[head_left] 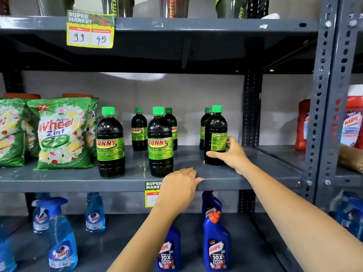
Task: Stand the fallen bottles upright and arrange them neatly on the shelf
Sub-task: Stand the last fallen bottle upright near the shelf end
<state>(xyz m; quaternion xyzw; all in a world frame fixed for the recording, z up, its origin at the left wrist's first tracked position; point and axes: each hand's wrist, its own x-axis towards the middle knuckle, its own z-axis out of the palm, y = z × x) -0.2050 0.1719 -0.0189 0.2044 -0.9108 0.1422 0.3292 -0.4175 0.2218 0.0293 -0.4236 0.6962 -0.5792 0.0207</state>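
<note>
Here six dark bottles stand upright on the middle shelf, three in front and three behind. The right hand grips the front right bottle low on its side, label turned away. The left hand rests flat and empty on the shelf edge, just beside the middle bottle
</note>
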